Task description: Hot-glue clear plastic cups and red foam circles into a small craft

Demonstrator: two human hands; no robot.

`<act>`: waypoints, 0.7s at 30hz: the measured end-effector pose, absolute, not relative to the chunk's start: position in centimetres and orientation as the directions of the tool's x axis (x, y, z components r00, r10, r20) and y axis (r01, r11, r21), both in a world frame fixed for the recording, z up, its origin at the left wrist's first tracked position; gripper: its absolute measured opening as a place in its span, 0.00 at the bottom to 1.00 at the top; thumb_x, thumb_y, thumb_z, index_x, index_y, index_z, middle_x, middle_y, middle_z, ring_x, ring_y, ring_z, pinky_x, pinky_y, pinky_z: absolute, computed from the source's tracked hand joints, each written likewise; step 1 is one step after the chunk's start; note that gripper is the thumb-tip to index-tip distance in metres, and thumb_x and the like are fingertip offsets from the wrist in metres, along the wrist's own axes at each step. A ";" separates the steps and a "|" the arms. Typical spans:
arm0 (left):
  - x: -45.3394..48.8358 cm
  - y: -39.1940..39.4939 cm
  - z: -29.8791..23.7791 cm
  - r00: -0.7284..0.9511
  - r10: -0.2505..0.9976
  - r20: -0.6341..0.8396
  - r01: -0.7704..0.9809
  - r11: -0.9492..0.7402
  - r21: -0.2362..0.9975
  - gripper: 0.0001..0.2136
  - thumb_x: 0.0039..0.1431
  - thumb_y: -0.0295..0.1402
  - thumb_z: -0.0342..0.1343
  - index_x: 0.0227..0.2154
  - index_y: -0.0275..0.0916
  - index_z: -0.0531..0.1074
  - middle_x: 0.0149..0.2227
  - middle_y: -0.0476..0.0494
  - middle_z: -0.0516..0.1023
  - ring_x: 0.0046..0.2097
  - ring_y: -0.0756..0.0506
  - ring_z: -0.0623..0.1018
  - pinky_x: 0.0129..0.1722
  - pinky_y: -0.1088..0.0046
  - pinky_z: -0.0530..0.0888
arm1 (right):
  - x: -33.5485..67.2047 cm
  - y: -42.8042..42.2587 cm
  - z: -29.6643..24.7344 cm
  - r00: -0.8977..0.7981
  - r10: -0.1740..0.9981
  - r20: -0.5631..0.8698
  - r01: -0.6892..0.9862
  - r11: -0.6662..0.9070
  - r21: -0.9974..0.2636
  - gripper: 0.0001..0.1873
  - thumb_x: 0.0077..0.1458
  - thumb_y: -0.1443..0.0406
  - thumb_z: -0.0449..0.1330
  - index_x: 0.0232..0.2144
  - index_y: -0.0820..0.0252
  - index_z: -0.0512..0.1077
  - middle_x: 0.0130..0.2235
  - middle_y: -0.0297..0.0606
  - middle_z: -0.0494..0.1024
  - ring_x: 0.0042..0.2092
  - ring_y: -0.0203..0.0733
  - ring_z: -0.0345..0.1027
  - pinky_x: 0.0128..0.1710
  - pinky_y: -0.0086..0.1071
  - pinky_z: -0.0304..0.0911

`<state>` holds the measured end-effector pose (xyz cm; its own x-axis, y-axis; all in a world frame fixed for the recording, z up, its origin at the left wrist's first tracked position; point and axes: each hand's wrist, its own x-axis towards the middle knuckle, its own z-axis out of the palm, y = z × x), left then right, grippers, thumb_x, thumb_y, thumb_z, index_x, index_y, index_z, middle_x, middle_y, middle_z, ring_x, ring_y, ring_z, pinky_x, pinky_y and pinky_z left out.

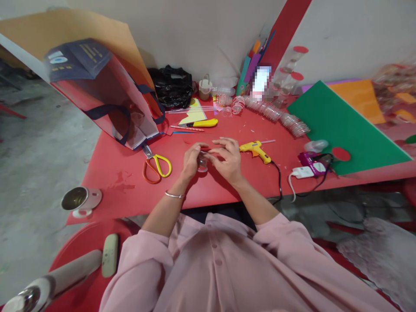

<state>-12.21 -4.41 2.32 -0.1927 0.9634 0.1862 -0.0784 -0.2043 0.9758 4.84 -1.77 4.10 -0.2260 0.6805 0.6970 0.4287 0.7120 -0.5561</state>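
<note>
My left hand (pixel 191 161) and my right hand (pixel 227 159) meet over the middle of the red table (pixel 130 173). Between them they hold a small clear plastic cup (pixel 202 164) with a red piece on top. The left hand's fingers pinch its left side. My right hand curls over it from the right, its fingers bent. A yellow glue gun (pixel 256 150) lies just right of my right hand. Scissors with yellow and orange handles (pixel 156 167) lie to the left of my left hand.
A large paper bag (pixel 97 86) lies tipped at the back left. A yellow cutter (pixel 201 124), a row of clear cups (pixel 276 113), green foam sheet (pixel 341 125) and a power strip (pixel 308 167) sit behind and right. A metal cup (pixel 76 199) stands at the left edge.
</note>
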 end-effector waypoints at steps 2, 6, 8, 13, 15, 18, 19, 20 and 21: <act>-12.2 -4.4 2.4 -0.198 0.960 0.199 -0.053 -0.213 0.976 0.22 0.69 0.53 0.54 0.41 0.41 0.83 0.44 0.40 0.86 0.44 0.40 0.82 0.47 0.64 0.78 | 4.7 -2.0 4.0 -0.270 0.676 0.686 0.441 0.720 -0.536 0.07 0.68 0.57 0.67 0.42 0.43 0.86 0.55 0.40 0.83 0.63 0.57 0.69 0.66 0.59 0.69; -12.2 -4.4 2.0 -0.199 0.959 0.202 -0.063 -0.218 0.974 0.24 0.70 0.56 0.53 0.45 0.41 0.83 0.48 0.38 0.86 0.48 0.39 0.83 0.47 0.64 0.78 | 4.0 -2.3 4.0 -0.374 0.659 0.653 0.415 0.748 -0.517 0.15 0.70 0.63 0.62 0.52 0.40 0.84 0.62 0.37 0.81 0.68 0.56 0.66 0.70 0.61 0.65; -12.2 -4.4 1.6 -0.204 0.967 0.152 -0.119 -0.178 0.977 0.25 0.71 0.56 0.52 0.48 0.41 0.82 0.48 0.38 0.86 0.46 0.40 0.83 0.44 0.65 0.79 | 3.8 -2.4 4.0 -0.377 0.643 0.666 0.403 0.762 -0.507 0.16 0.70 0.63 0.62 0.54 0.40 0.84 0.63 0.37 0.80 0.69 0.55 0.64 0.72 0.60 0.64; -12.0 -3.9 0.9 -0.195 0.976 0.100 -0.213 -0.142 0.967 0.22 0.70 0.54 0.53 0.43 0.41 0.82 0.45 0.41 0.86 0.43 0.43 0.83 0.42 0.68 0.79 | 4.3 -2.1 3.7 -0.292 0.639 0.712 0.379 0.760 -0.528 0.09 0.69 0.60 0.67 0.48 0.42 0.86 0.58 0.38 0.83 0.66 0.54 0.67 0.68 0.56 0.69; -11.8 -3.8 1.1 -0.190 0.978 0.088 -0.280 -0.139 0.950 0.21 0.68 0.55 0.55 0.41 0.41 0.81 0.42 0.42 0.85 0.41 0.44 0.83 0.41 0.68 0.79 | 4.7 -1.8 3.4 -0.248 0.679 0.691 0.376 0.724 -0.578 0.06 0.67 0.58 0.69 0.45 0.42 0.87 0.57 0.38 0.83 0.65 0.54 0.68 0.66 0.57 0.70; -11.6 -3.9 1.8 -0.148 0.985 0.088 -0.390 -0.140 0.910 0.19 0.62 0.54 0.62 0.40 0.41 0.79 0.37 0.45 0.82 0.34 0.47 0.81 0.36 0.71 0.78 | 5.1 -1.7 3.2 -0.232 0.739 0.633 0.351 0.670 -0.654 0.06 0.66 0.58 0.70 0.44 0.41 0.87 0.56 0.38 0.84 0.64 0.53 0.71 0.68 0.59 0.68; -11.6 -3.9 2.1 -0.127 0.988 0.087 -0.417 -0.133 0.899 0.19 0.60 0.53 0.65 0.39 0.41 0.79 0.35 0.46 0.81 0.32 0.48 0.80 0.34 0.72 0.77 | 5.1 -1.8 3.2 -0.233 0.756 0.612 0.332 0.654 -0.680 0.06 0.66 0.58 0.70 0.44 0.42 0.87 0.56 0.37 0.84 0.63 0.53 0.72 0.68 0.59 0.68; -11.6 -4.0 2.4 -0.110 0.990 0.083 -0.435 -0.123 0.892 0.19 0.59 0.53 0.66 0.39 0.41 0.78 0.33 0.47 0.81 0.31 0.49 0.79 0.32 0.73 0.77 | 5.1 -1.8 3.2 -0.234 0.770 0.593 0.307 0.637 -0.707 0.06 0.66 0.59 0.70 0.44 0.42 0.86 0.56 0.38 0.84 0.63 0.52 0.72 0.68 0.59 0.68; -11.6 -4.1 2.6 -0.097 0.992 0.074 -0.443 -0.110 0.890 0.19 0.58 0.53 0.67 0.39 0.41 0.78 0.32 0.48 0.80 0.29 0.49 0.79 0.30 0.73 0.76 | 5.1 -1.9 3.1 -0.230 0.783 0.577 0.279 0.622 -0.732 0.06 0.66 0.59 0.70 0.43 0.42 0.86 0.55 0.38 0.84 0.63 0.51 0.73 0.68 0.59 0.68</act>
